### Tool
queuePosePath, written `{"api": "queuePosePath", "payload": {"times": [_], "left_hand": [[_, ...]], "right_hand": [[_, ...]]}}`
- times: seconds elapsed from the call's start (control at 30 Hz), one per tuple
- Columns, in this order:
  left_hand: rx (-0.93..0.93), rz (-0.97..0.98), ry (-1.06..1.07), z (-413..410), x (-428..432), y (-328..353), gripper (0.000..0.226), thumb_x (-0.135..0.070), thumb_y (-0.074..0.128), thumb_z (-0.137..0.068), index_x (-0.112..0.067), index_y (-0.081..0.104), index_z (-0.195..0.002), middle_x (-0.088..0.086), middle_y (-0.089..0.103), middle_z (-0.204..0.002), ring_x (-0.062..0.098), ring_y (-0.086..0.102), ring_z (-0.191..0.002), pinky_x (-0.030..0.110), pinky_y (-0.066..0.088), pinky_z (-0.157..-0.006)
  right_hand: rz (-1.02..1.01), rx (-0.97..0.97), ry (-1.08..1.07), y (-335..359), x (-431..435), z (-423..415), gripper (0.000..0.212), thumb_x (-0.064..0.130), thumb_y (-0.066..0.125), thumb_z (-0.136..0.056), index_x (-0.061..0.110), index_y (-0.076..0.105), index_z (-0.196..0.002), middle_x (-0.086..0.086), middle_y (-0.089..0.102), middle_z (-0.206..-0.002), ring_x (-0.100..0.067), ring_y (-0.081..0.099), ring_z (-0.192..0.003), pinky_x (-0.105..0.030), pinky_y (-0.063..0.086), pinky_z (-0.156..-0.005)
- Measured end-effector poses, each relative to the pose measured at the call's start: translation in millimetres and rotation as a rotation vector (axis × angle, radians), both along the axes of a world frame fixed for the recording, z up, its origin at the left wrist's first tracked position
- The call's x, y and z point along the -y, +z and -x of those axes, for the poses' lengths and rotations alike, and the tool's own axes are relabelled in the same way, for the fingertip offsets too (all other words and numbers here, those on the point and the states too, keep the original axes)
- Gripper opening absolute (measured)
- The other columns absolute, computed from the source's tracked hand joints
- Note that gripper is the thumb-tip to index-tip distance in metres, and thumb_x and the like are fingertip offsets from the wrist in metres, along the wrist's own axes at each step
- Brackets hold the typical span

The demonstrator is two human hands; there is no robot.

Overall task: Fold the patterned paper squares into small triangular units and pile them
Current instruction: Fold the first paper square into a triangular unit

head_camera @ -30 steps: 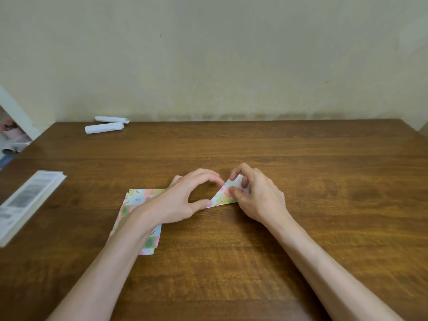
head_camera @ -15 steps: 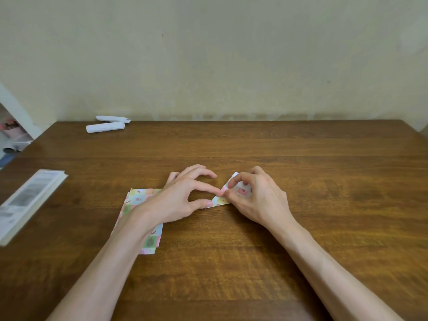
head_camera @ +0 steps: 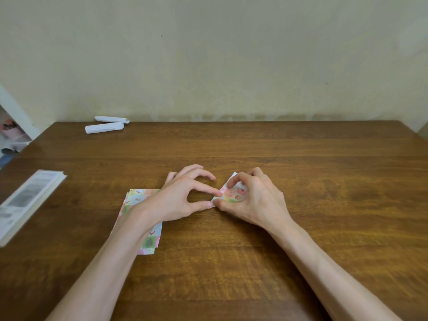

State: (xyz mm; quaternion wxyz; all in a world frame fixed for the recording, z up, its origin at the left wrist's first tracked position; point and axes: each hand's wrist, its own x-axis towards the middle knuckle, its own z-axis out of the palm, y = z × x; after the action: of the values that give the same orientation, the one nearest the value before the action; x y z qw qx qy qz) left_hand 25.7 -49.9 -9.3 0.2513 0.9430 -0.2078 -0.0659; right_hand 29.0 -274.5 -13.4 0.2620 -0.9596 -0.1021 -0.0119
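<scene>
1. The paper (head_camera: 234, 193), a small patterned piece partly folded, lies flat near the middle of the table (head_camera: 324, 186). A white corner of it points toward 12 o'clock.
2. The right hand (head_camera: 259, 201) covers the paper's 3 o'clock side. Its index finger curls down onto the top of the paper and its thumb lies along the 6 o'clock edge, so the hand is clamped on the paper.
3. The left hand (head_camera: 176, 200) reaches in from 9 o'clock. Its curved index fingertip and thumb tip meet the paper's 9 o'clock edge and hold it there, while the other fingers arch above the wood.
4. The two hands are together, their fingertips nearly touching over the paper.
5. The stack (head_camera: 136, 198) of unfolded patterned squares lies at 9 o'clock of the paper, partly hidden beneath the left wrist and forearm. The number of sheets cannot be told.
6. A book (head_camera: 27, 202) lies at the table's 9 o'clock edge, well apart from the stack.
7. Two white rolls (head_camera: 104, 128) lie side by side at about 11 o'clock, near the far edge by the wall (head_camera: 231, 66).
</scene>
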Motion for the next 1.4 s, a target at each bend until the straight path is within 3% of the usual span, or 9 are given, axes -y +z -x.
{"api": "queuePosePath", "payload": {"times": [0.43, 0.87, 1.03, 1.4], "left_hand": [[-0.052, -0.013, 0.0, 3.3, -2.7, 5.8, 0.03, -0.046, 0.068, -0.096, -0.064, 0.065, -0.12, -0.039, 0.033, -0.149, -0.008, -0.001, -0.151, 0.035, 0.005, -0.118], [-0.023, -0.011, 0.029, 7.7, -1.8, 7.2, 0.03, -0.044, 0.07, -0.095, -0.063, 0.067, -0.118, -0.037, 0.036, -0.148, -0.007, 0.001, -0.151, 0.035, 0.004, -0.119], [-0.054, -0.009, 0.03, 6.9, -2.7, 8.2, 0.03, -0.045, 0.069, -0.095, -0.063, 0.066, -0.119, -0.038, 0.035, -0.148, -0.006, 0.001, -0.152, 0.036, 0.004, -0.119], [0.076, -0.024, 0.095, 6.2, 6.9, 1.7, 0.017, -0.047, 0.068, -0.095, -0.055, 0.071, -0.11, -0.027, 0.039, -0.151, 0.003, 0.002, -0.155, 0.04, 0.009, -0.12]], "right_hand": [[0.073, 0.116, 0.018, -9.0, -2.0, 2.6, 0.063, 0.085, 0.065, -0.063, 0.041, 0.06, -0.108, 0.011, 0.047, -0.113, -0.014, 0.052, -0.109, -0.038, 0.049, -0.087], [0.095, 0.125, 0.018, -13.1, -4.1, 1.9, 0.064, 0.086, 0.062, -0.065, 0.04, 0.057, -0.109, 0.01, 0.044, -0.113, -0.015, 0.049, -0.107, -0.038, 0.047, -0.091], [0.045, 0.055, 0.029, -12.7, -1.4, -1.7, 0.06, 0.082, 0.069, -0.065, 0.043, 0.058, -0.109, 0.012, 0.043, -0.115, -0.013, 0.047, -0.112, -0.034, 0.042, -0.093], [0.042, 0.046, 0.027, -12.8, -1.1, -2.2, 0.06, 0.081, 0.064, -0.066, 0.041, 0.058, -0.11, 0.014, 0.041, -0.112, -0.012, 0.045, -0.107, -0.03, 0.035, -0.088]]}}
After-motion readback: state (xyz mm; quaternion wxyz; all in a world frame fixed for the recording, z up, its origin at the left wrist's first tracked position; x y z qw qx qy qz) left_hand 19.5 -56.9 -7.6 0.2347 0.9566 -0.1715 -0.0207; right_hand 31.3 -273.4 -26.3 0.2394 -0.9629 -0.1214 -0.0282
